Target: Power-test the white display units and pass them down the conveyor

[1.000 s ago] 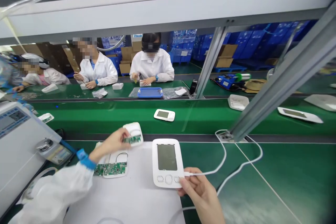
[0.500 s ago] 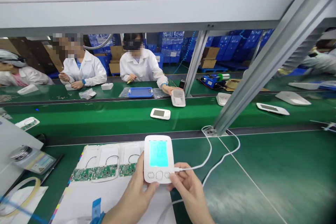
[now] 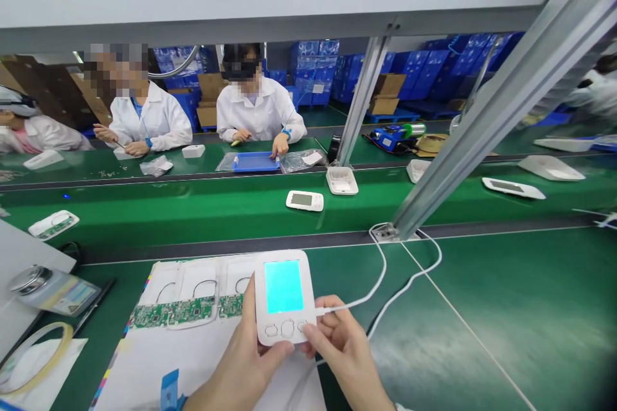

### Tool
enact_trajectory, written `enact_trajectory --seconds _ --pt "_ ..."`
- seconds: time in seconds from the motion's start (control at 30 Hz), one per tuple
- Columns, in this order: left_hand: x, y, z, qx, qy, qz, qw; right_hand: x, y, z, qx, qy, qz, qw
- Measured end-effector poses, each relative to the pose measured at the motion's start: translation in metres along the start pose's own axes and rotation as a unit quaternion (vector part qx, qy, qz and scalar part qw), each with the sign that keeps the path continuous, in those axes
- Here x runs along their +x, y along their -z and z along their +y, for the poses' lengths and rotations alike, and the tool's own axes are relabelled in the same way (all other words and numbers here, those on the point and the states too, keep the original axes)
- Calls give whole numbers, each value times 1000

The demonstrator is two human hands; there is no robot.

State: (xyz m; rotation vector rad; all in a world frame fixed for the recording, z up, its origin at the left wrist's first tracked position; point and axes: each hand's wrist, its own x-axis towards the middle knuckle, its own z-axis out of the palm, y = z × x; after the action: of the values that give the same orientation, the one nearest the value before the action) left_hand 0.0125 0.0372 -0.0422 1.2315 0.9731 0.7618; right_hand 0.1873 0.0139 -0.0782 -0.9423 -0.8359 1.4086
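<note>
Green table (image 3: pixel 482 308) carries a white sheet (image 3: pixel 193 359) with circuit boards (image 3: pixel 173 313) just left of the hands. Both hands hold a white device (image 3: pixel 283 295) with a lit blue screen above the sheet: left hand (image 3: pixel 245 359) grips its lower left side, right hand (image 3: pixel 337 350) its lower right corner. A white cable (image 3: pixel 380 282) is plugged into the right side.

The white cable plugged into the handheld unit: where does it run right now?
In the head view the white cable leaves the lit white unit at its right edge, by the right hand, and loops across the green table to the slanted metal post's foot.
</note>
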Motion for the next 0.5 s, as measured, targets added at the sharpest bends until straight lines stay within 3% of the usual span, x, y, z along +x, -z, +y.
enact_trajectory --seconds 0.3,0.5 --pt "1 5 -15 -20 -14 5 1000 -2 -4 -2 0 7 7 1000" --pt "-4 0 -4 -27 -10 8 1000 -4 -5 -2 -16 0 12 1000"
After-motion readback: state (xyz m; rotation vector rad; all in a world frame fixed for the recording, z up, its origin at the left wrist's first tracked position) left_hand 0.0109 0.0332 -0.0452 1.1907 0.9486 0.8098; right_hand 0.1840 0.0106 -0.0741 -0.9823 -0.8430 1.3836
